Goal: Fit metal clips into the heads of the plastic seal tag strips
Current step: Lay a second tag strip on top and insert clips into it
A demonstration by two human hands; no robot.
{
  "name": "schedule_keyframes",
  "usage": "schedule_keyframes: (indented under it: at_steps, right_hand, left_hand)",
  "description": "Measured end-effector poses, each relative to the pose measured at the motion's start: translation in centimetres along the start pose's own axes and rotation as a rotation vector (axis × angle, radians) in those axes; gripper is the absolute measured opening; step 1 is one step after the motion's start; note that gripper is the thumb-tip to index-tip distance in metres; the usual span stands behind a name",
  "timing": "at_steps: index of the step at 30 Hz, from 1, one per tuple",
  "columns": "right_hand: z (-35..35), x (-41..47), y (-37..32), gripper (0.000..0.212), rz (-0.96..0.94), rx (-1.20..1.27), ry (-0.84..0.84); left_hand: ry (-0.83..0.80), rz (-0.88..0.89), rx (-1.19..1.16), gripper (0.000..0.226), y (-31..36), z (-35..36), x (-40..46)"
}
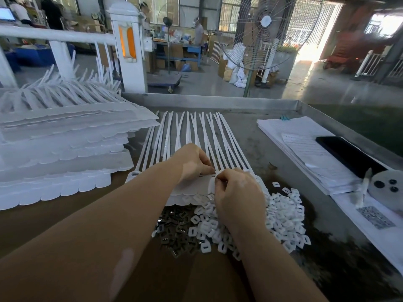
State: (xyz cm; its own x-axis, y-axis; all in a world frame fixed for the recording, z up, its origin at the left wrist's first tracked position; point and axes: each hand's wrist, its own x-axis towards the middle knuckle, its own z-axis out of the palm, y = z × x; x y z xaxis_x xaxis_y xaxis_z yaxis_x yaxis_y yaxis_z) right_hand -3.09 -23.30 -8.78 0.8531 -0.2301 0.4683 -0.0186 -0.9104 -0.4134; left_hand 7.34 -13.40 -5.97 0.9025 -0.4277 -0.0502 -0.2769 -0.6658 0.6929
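Seal tag strips [196, 136] under both hands, clips [174, 234] heaped beside

- A sheet of joined seal tag strips [192, 136] lies mid-tabletop [261, 149], tails pointing to the far edge.
- Stacked strip sheets [65, 144] fill the left side.
- Metal clips [174, 232] and plastic caps [281, 216] are heaped before the sheet, toward the near edge.
- Papers [305, 153] lie along the right edge, a phone [349, 155] on them.

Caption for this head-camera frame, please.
Both hands, left hand and right hand, work at the heads of seal tag strips, above piles of metal clips and white caps.
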Motion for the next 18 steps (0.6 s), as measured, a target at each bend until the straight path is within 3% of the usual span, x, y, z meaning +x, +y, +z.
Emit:
schedule_keyframes:
  at_steps: [8, 18]
  right_hand:
    - [0.1, 0.0, 0.1, 0.018, -0.006, 0.004, 0.007]
    - [0.3, 0.0, 0.2, 0.018, -0.035, -0.010, 0.023]
  left_hand:
    - [0.045, -0.007, -0.093, 0.013, -0.1, -1.2, -2.1]
    - [0.159, 0.065, 0.095, 0.016, -1.1, -2.2, -6.6]
